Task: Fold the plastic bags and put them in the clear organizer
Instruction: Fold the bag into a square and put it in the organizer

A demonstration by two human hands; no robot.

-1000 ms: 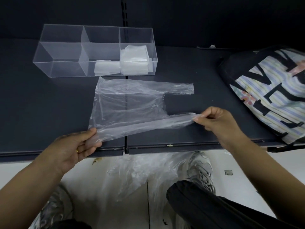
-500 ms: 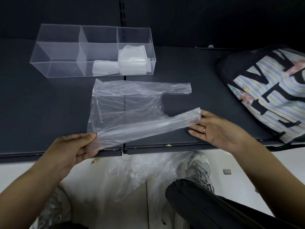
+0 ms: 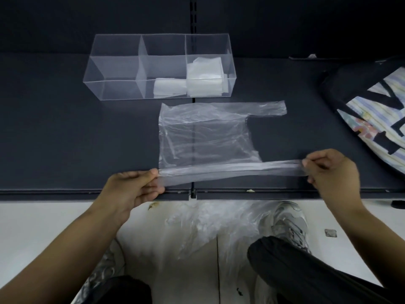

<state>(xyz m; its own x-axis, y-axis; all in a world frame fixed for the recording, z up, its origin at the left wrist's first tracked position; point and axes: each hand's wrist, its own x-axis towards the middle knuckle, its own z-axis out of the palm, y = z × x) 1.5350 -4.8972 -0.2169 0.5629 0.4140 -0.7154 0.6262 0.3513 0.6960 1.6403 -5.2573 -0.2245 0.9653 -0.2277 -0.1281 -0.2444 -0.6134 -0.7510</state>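
A clear plastic bag [image 3: 203, 137] lies flat on the dark shelf [image 3: 87, 139], its handles pointing right. My left hand [image 3: 133, 189] pinches the bag's near left corner, and my right hand [image 3: 333, 172] pinches the end of the near handle, which is stretched taut between them. The clear organizer [image 3: 114, 69] stands behind the bag with three compartments. Its right compartment holds folded bags [image 3: 205, 77], its middle one a folded bag [image 3: 168, 89], and its left one holds nothing.
A black bag with a striped lettered panel [image 3: 372, 110] lies at the right on the shelf. More loose clear plastic bags [image 3: 210, 229] lie on the white floor below the shelf edge, between my shoes and knees.
My right hand, flat beside the handle half a second ago, now pinches the handle's end and has pulled it right. The near edge is now straight and taut.
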